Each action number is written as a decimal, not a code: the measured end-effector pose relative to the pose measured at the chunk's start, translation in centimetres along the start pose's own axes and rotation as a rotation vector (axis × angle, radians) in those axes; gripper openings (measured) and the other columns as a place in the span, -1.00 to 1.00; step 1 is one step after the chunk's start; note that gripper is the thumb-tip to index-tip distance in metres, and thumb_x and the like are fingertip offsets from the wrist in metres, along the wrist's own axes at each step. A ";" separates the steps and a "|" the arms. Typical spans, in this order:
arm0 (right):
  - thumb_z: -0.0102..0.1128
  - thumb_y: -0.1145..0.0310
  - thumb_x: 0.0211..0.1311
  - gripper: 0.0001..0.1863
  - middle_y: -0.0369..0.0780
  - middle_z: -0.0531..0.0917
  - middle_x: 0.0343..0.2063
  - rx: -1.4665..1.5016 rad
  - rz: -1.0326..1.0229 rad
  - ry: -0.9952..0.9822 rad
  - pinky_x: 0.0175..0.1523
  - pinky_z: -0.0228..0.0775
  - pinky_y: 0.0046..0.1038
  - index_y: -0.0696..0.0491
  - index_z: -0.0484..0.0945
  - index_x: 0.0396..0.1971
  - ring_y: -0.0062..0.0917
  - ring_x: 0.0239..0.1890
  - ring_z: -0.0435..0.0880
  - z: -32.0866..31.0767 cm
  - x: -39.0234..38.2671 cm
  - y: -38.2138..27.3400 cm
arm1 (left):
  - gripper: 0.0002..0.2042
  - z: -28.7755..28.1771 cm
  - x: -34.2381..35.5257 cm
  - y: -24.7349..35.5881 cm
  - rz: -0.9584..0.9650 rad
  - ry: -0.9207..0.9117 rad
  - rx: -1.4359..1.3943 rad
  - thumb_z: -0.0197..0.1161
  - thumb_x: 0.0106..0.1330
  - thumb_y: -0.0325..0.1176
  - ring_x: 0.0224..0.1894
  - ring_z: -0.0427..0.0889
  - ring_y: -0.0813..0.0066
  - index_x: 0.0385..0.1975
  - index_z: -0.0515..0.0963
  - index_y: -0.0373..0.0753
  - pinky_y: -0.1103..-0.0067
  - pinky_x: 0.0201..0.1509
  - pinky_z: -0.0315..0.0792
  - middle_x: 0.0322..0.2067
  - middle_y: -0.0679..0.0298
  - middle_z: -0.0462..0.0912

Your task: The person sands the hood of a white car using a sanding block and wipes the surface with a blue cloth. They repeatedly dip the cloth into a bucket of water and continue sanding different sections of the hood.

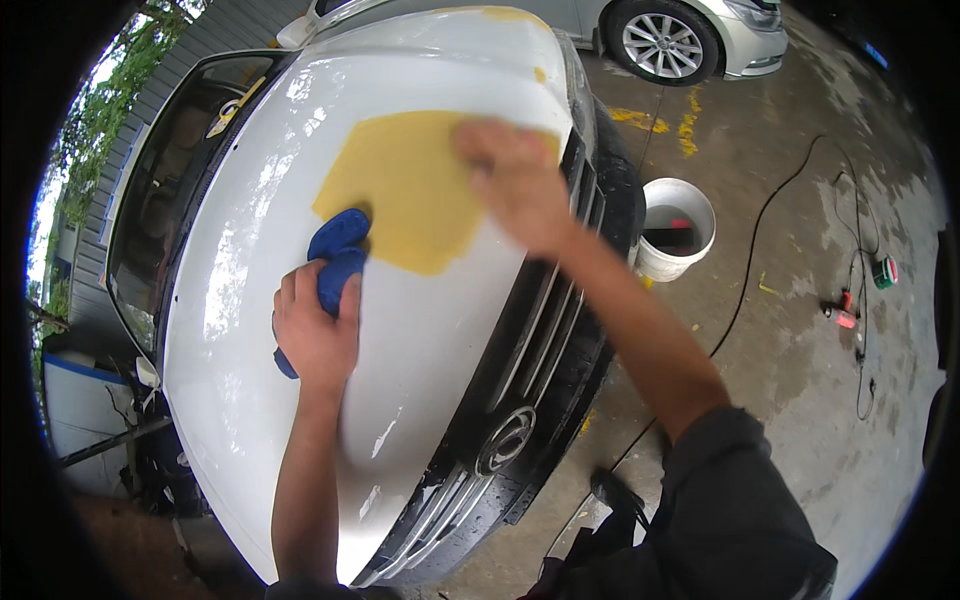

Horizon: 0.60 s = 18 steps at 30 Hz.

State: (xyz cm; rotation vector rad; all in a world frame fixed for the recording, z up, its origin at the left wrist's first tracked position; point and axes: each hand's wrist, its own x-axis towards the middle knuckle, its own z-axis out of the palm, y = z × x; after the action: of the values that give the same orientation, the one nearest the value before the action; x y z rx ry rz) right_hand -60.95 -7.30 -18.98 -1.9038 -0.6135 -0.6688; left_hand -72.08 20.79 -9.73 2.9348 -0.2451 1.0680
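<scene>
Holding blue cloth [341,283], left hand [316,328] sits inside white hood [420,345] edges

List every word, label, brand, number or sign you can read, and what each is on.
No words or numbers can be read.
Grille badge: oval emblem, no readable lettering.
Green container: any markings too small to read.
Silver wheel's hub: too small to read.

Probably a car-repair yard [790,400]; yellow-patched hood [420,315], second car [662,42], bucket [672,267].
</scene>
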 end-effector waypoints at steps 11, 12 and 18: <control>0.05 -0.05 0.52 -0.36 -0.30 0.25 0.56 -0.266 -0.111 -0.166 0.64 -0.05 -0.07 -0.08 0.41 0.48 -0.32 0.61 0.18 2.5 -4.8 -6.6 | -0.66 0.1 -0.2 0.1 0.002 -0.038 -0.016 0.47 0.30 -0.23 -0.04 0.62 -0.05 0.00 0.61 -0.20 0.20 0.10 0.50 -0.06 0.10 0.68; 0.00 -0.01 0.56 -0.40 -0.29 0.31 0.53 -0.312 -0.110 -0.098 0.64 -0.05 -0.07 -0.12 0.41 0.48 -0.31 0.61 0.19 2.2 -2.7 -4.4 | -0.66 -0.1 -0.1 -0.1 -0.004 -0.048 -0.005 0.47 0.30 -0.24 -0.04 0.62 -0.05 0.00 0.61 -0.20 0.20 0.10 0.50 -0.06 0.10 0.68; -0.14 -0.07 0.59 -0.39 -0.19 0.38 0.51 -0.171 0.226 0.252 0.62 -0.13 -0.05 -0.03 0.44 0.43 -0.25 0.61 0.19 -2.3 6.6 5.4 | -0.66 0.2 0.7 1.1 0.021 -0.020 -0.028 0.47 0.31 -0.25 -0.04 0.62 -0.05 0.01 0.60 -0.20 0.21 0.09 0.50 -0.06 0.10 0.68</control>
State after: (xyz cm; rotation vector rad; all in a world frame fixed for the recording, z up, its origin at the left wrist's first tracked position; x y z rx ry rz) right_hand -53.05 -10.61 -17.10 -1.9674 -0.1833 -0.8175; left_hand -71.57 19.64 -9.48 2.9259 -0.2901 1.0289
